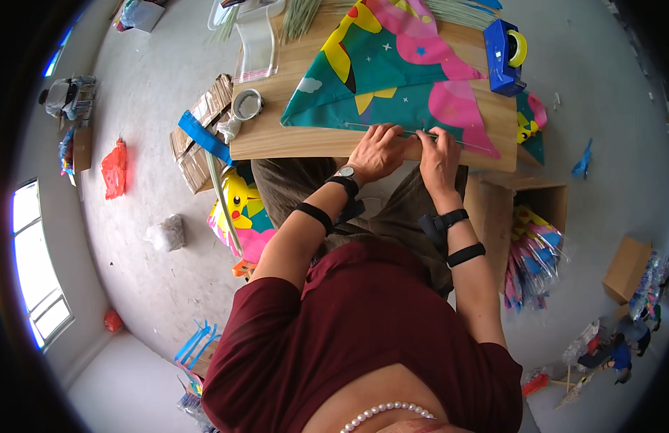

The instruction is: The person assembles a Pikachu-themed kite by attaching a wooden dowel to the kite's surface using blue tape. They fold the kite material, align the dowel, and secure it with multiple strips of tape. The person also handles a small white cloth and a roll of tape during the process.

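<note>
A printed kite (381, 76) in green, pink and yellow lies folded over the wooden table (276, 144). Along its near edge runs a thin pale rod (475, 146), seen on both sides of my hands. My left hand (378, 153) is closed at that edge, fingers bent over the fabric. Close to its right, my right hand (438, 160) pinches the rod where it crosses the fabric edge. The fingertips of both hands partly cover what they grip.
A blue tape dispenser (502, 61) with yellow tape stands at the table's right. On the left are a tape roll (248, 105) and a clear plastic bag (256, 50). Thin sticks (300, 20) lie at the back. A cardboard box (486, 216) with packed kites is beside my right leg.
</note>
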A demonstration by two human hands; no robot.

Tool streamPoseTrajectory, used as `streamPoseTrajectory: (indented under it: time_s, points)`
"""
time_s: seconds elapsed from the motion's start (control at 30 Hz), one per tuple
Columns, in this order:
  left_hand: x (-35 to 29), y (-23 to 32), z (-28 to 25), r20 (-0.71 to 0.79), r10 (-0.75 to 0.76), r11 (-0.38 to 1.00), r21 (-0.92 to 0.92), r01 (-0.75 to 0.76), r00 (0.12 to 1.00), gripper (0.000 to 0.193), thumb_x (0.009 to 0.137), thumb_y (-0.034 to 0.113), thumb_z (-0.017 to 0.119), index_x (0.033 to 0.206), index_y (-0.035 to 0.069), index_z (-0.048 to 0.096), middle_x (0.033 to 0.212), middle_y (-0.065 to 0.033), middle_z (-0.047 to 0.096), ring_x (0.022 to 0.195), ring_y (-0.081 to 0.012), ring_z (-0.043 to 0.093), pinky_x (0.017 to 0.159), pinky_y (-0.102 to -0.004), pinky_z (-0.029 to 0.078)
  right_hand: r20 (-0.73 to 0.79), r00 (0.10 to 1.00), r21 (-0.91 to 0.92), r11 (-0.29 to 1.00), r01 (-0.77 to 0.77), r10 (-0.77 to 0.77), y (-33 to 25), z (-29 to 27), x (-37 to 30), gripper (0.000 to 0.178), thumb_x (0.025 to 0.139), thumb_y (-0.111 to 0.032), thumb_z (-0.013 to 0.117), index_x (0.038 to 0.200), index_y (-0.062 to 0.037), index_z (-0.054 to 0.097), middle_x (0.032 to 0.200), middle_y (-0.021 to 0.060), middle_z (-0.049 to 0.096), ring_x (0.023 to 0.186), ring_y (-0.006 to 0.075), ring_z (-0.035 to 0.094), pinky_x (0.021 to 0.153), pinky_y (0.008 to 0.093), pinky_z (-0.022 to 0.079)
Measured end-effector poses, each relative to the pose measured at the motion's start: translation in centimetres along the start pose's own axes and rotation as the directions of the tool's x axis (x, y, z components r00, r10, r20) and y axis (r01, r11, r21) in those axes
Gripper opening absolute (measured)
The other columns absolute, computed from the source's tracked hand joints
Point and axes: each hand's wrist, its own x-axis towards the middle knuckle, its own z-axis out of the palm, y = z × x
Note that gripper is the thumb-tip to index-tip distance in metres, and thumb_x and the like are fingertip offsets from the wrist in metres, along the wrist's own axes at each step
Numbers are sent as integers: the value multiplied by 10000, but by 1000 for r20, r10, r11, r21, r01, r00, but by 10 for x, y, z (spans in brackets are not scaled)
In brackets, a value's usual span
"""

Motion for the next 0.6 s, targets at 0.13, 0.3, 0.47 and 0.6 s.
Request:
streamPoseTrajectory:
  time_s: [0.13, 0.3, 0.47, 0.6]
  points:
    - [1, -2, -1, 29, -1, 1000, 6, 1, 1000, 525, 809, 169, 697, 1326, 237, 643, 1240, -87, 517, 1189, -293, 507, 1025, -429, 444, 51, 998, -98, 995, -15, 20, -5, -1, -6, 327, 920, -92, 605, 1239, -116, 672, 1182, 86, 574, 1094, 294, 574, 909, 456, 444]
    - [0, -1, -1, 15, -3, 1000, -3, 3, 1000, 511, 818, 178, 691, 1324, 225, 642, 1237, -81, 511, 1199, -293, 505, 1033, -428, 438, 105, 994, -157, 987, 24, -8, -8, 6, -10, 378, 932, -115, 577, 1305, -61, 607, 1228, 89, 565, 1123, 288, 565, 937, 454, 438]
    - [1, 0, -3, 2, 9, 1000, -6, -9, 1000, 484, 827, 186, 689, 1308, 218, 650, 1237, -82, 512, 1204, -292, 505, 1034, -432, 434, 127, 992, -210, 977, 37, -11, -10, 7, -12, 416, 942, -118, 553, 1350, -44, 573, 1249, 112, 549, 1138, 291, 561, 943, 463, 436]
    - [1, 0, -4, 3, 14, 1000, 12, -14, 1000, 462, 830, 184, 685, 1291, 215, 660, 1239, -84, 510, 1209, -292, 502, 1034, -433, 432, 151, 988, -218, 976, 20, 13, -14, 10, -10, 450, 950, -126, 537, 1392, -40, 546, 1239, 126, 540, 1135, 306, 558, 944, 469, 434]
